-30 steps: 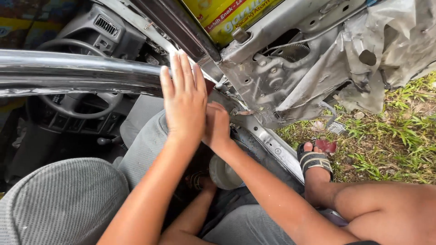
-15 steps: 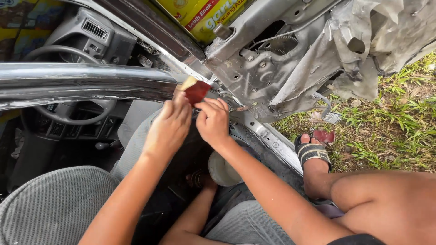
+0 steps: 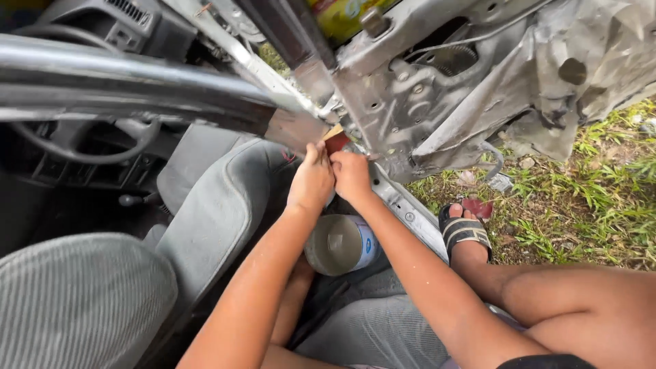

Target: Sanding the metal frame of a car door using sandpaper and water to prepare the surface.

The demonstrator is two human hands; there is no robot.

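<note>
A small reddish-brown abrasive sheet is pinched by the left hand and right hand, pressed against the grey metal door frame.

Small sanding pad: reddish-brown face, tan upper edge, flat piece folded or stacked. Pinched between fingertips of left hand and right hand, mostly hidden, only top corner showing. Pressed against bare grey metal of door frame, at lower end of pillar, just beside stripped door panel.
</note>
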